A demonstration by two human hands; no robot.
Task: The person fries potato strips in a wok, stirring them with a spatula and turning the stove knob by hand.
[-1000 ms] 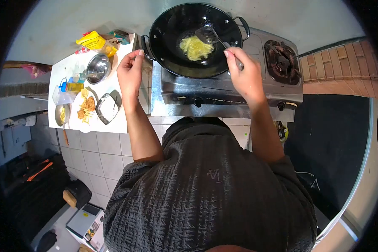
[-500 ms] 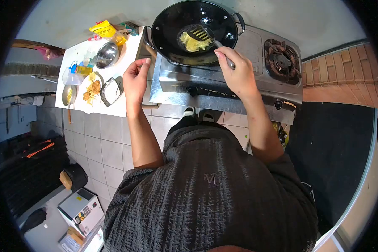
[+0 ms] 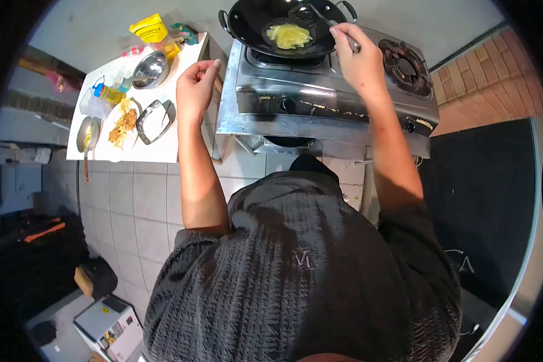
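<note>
My right hand (image 3: 363, 63) is closed round the handle of a slotted spatula (image 3: 321, 16). The spatula's dark head is over the far side of a black wok (image 3: 247, 27), apart from the food. A flat yellow piece of frying food (image 3: 289, 36) lies in oil at the bottom of the wok. My left hand (image 3: 195, 90) hangs in the air between the white table and the stove. Its fingers are loosely curled, the thumb stands apart, and I see nothing in it.
The wok sits on the left burner of a steel gas stove (image 3: 308, 84); a bare burner (image 3: 405, 69) is on the right. The white table (image 3: 163, 151) holds a metal bowl (image 3: 151, 71), a plate of fried food (image 3: 123, 127), a dark-rimmed dish (image 3: 155, 123), a small pan (image 3: 87, 136) and oil bottles.
The spatula has moved off the food toward the back of the wok, with my right hand going up and right. My left hand stays about where it was. The view has shifted.
</note>
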